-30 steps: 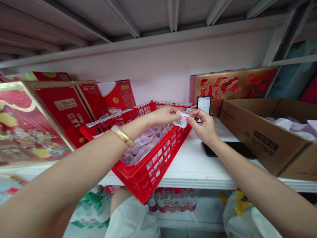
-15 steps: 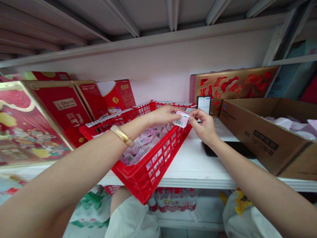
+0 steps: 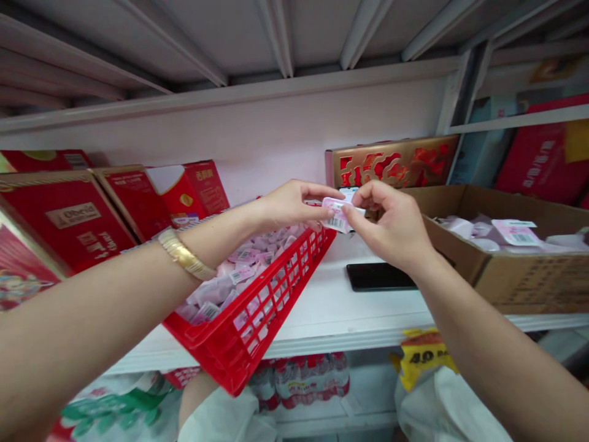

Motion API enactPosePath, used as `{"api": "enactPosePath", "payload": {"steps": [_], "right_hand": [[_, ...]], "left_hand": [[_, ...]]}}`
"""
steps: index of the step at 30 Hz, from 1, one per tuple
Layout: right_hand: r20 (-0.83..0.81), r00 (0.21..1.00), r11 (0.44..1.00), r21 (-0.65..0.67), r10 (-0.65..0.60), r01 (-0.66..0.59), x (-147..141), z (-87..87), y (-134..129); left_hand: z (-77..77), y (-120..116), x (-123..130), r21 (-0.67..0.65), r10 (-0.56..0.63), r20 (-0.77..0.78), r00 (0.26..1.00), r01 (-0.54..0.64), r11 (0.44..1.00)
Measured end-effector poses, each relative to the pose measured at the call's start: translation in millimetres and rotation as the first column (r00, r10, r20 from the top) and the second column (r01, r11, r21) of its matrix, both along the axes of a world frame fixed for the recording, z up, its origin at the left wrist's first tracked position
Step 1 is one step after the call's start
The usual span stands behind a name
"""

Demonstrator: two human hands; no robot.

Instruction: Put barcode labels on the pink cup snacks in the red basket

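A small sealed plastic cup with a pink barcoded lid is held above the far right end of a red plastic basket. My left hand pinches it from the left, thumb on the lid. From the right, my right hand grips its edge between thumb and fingers, hiding part of it. Many similar pink and white cups fill the basket under my left forearm.
A brown carton with similar cups stands on the right. A black phone lies on the white shelf. Red gift boxes stand at left, a gold-red box behind. Packed bottles sit below.
The view has swung to the right, bringing more of the carton in. My right hand has closed in over the cup, and the cup has tilted. My left hand still holds it.
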State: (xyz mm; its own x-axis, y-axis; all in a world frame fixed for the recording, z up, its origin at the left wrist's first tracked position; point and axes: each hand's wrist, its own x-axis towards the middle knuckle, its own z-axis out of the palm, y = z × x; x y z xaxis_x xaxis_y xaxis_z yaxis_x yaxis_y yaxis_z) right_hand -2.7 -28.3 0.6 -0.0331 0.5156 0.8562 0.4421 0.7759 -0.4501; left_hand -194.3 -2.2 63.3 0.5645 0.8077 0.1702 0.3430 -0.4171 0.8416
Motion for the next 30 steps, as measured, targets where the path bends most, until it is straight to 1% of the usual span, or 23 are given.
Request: {"api": "enactPosePath", "payload": {"steps": [3, 5, 6, 7, 8, 9, 11, 12, 13, 15, 17, 19, 20, 21, 22, 23, 25, 27, 30], "right_hand": [[0.047, 0.995, 0.996, -0.023, -0.083, 0.084, 40.8, 11.7, -12.0], [0.058, 0.987, 0.985, -0.069, -0.153, 0.157, 70.4, 19.6, -13.3], [0.057, 0.976, 0.971, -0.104, -0.211, 0.216, 85.4, 23.9, -12.4], [0.064, 0.956, 0.946, -0.14, -0.287, 0.293, 100.1, 28.0, -10.7], [0.083, 0.92, 0.905, -0.166, -0.384, 0.392, 114.1, 31.5, -8.3], [0.109, 0.869, 0.85, -0.177, -0.484, 0.496, 127.1, 34.1, -5.5], [0.166, 0.759, 0.75, -0.127, -0.629, 0.649, 147.5, 34.9, 0.6], [0.181, 0.72, 0.721, -0.072, -0.67, 0.689, 153.8, 32.9, 3.5], [0.191, 0.699, 0.71, -0.014, -0.689, 0.704, 156.8, 29.7, 6.1], [0.197, 0.7, 0.723, 0.086, -0.687, 0.685, 151.6, 21.1, 9.7], [0.208, 0.741, 0.769, 0.141, -0.638, 0.623, 132.3, 12.7, 11.4], [0.239, 0.797, 0.832, 0.175, -0.554, 0.526, 103.0, 6.9, 12.5], [0.268, 0.822, 0.864, 0.184, -0.502, 0.468, 86.5, 5.1, 13.4], [0.301, 0.839, 0.891, 0.183, -0.452, 0.415, 69.6, 3.9, 14.8], [0.333, 0.85, 0.913, 0.171, -0.408, 0.372, 52.9, 3.2, 16.9], [0.355, 0.856, 0.927, 0.152, -0.376, 0.344, 37.1, 2.8, 19.7], [0.391, 0.862, 0.946, 0.106, -0.323, 0.306, 9.5, 1.9, 27.3], [0.406, 0.87, 0.958, 0.066, -0.282, 0.279, -11.6, -0.1, 37.0], [0.376, 0.897, 0.972, 0.049, -0.231, 0.23, -30.0, -8.3, 53.0]], "left_hand": [[0.4, 3.2, 42.5, -0.061, -0.092, 0.029, 0.995, 0.094, 0.994], [-1.3, 6.4, 74.6, -0.101, -0.137, 0.122, 0.983, 0.149, 0.984], [-1.4, 7.1, 89.7, -0.112, -0.148, 0.182, 0.972, 0.17, 0.979], [-0.5, 7.0, 102.9, -0.12, -0.165, 0.221, 0.961, 0.195, 0.973], [1.3, 6.0, 113.4, -0.122, -0.179, 0.245, 0.953, 0.214, 0.969], [4.0, 4.5, 120.5, -0.117, -0.19, 0.253, 0.949, 0.225, 0.967], [10.3, 1.5, 123.4, -0.086, -0.182, 0.241, 0.953, 0.208, 0.974], [13.0, 1.1, 119.1, -0.064, -0.151, 0.231, 0.961, 0.17, 0.983], [15.0, 1.9, 111.3, -0.042, -0.102, 0.22, 0.97, 0.114, 0.993], [16.1, 7.5, 86.9, 0.008, 0.043, 0.188, 0.981, -0.045, 0.999], [13.4, 17.9, 54.1, 0.078, 0.22, 0.123, 0.968, -0.231, 0.97], [8.3, 30.3, 18.0, 0.198, 0.396, 0.021, 0.918, -0.393, 0.898], [5.2, 36.3, 0.3, 0.253, 0.458, -0.063, 0.887, -0.429, 0.867], [1.8, 41.6, -16.2, 0.304, 0.489, -0.15, 0.86, -0.43, 0.85], [-1.9, 46.0, -31.0, 0.327, 0.483, -0.266, 0.834, -0.393, 0.859], [-5.9, 49.4, -43.6, 0.321, 0.446, -0.392, 0.805, -0.335, 0.886], [-15.1, 53.7, -61.6, 0.26, 0.341, -0.602, 0.721, -0.227, 0.939], [-25.8, 55.4, -70.9, 0.227, 0.277, -0.719, 0.638, -0.162, 0.96], [-42.1, 56.3, -75.7, 0.22, 0.24, -0.786, 0.57, -0.105, 0.97]]}}
